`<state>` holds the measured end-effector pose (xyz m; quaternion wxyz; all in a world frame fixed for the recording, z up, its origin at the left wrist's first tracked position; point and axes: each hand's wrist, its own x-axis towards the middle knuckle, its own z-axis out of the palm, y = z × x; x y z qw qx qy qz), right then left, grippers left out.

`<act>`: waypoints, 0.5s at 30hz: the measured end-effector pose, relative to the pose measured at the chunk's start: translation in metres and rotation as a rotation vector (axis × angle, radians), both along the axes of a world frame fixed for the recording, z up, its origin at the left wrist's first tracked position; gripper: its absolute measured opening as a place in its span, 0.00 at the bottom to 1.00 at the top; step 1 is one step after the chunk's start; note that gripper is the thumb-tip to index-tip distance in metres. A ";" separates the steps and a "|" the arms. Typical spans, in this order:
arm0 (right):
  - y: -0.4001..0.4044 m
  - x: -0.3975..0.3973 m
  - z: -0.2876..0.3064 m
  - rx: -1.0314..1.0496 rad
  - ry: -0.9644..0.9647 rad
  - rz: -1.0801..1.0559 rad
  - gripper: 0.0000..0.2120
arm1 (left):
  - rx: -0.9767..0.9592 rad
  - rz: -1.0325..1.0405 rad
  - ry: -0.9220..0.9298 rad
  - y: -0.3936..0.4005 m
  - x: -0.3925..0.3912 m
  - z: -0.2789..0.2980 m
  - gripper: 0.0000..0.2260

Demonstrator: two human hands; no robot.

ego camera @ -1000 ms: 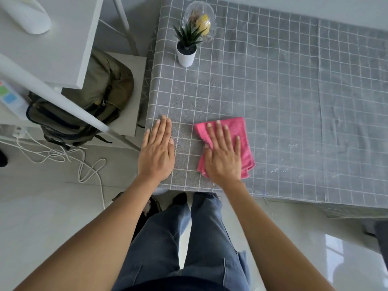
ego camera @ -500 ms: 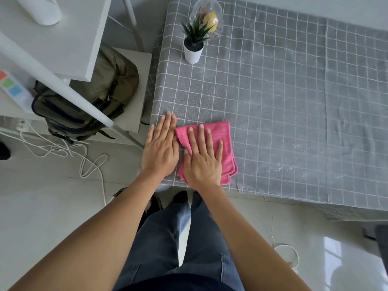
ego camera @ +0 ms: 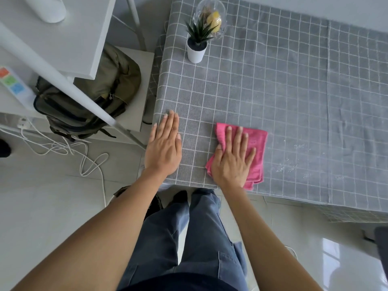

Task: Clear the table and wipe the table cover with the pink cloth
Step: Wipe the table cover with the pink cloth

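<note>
No readable writing or brand anywhere. Pink cloth, fuzzy and folded roughly square, lies flat under right hand, whose straight spread fingers press it onto grey woven table cover w/ white grid lines, near the front edge. Left hand rests flat w/ fingers together on bare cover, apart from cloth; small potted plant stands well beyond both hands.
</note>
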<state>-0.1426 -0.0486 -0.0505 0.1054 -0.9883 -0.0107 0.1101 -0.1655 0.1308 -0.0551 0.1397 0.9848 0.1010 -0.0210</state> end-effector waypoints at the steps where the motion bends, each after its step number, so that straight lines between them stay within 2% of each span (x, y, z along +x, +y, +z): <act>1: 0.011 -0.006 0.000 0.010 0.000 0.057 0.27 | -0.001 -0.002 -0.002 0.000 0.000 0.000 0.25; 5: 0.036 -0.027 -0.002 0.067 -0.022 0.233 0.26 | 0.004 -0.018 -0.004 0.001 0.000 0.000 0.25; 8: 0.014 -0.019 -0.002 0.068 -0.038 0.298 0.26 | 0.002 -0.020 -0.002 0.002 -0.001 -0.001 0.25; 15: -0.041 0.008 -0.002 -0.009 0.002 0.027 0.26 | -0.004 -0.004 -0.002 0.000 -0.001 -0.002 0.24</act>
